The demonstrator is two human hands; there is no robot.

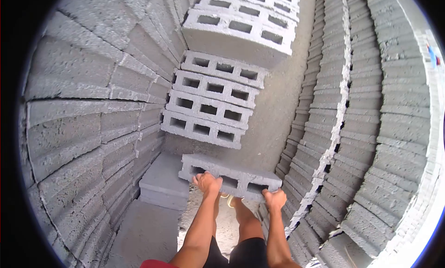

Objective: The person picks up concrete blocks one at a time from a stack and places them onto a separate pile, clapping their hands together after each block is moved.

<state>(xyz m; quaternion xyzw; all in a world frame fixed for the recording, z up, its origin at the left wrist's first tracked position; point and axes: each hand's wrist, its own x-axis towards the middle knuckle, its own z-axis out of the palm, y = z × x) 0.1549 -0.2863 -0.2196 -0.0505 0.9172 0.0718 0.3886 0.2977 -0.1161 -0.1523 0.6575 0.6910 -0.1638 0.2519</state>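
Observation:
A grey concrete block (230, 171) with three hollow cells hangs between my two hands, its cells facing up toward me. My left hand (207, 182) is closed around the block near its left cell, the fingers at the cell's edge. At the other end, my right hand (275, 198) grips beside the right cell, thumb over the rim. The undersides of both grips are hidden. Ahead of the held block, a row of similar hollow blocks (208, 108) stands side by side on the floor.
Beyond the row rises a higher stack of blocks (236, 41). Stacked block walls close in on the left (69, 124) and right (366, 129). A flat grey slab (164, 180) lies left of the held block. Bare concrete floor (271, 115) runs along the right wall.

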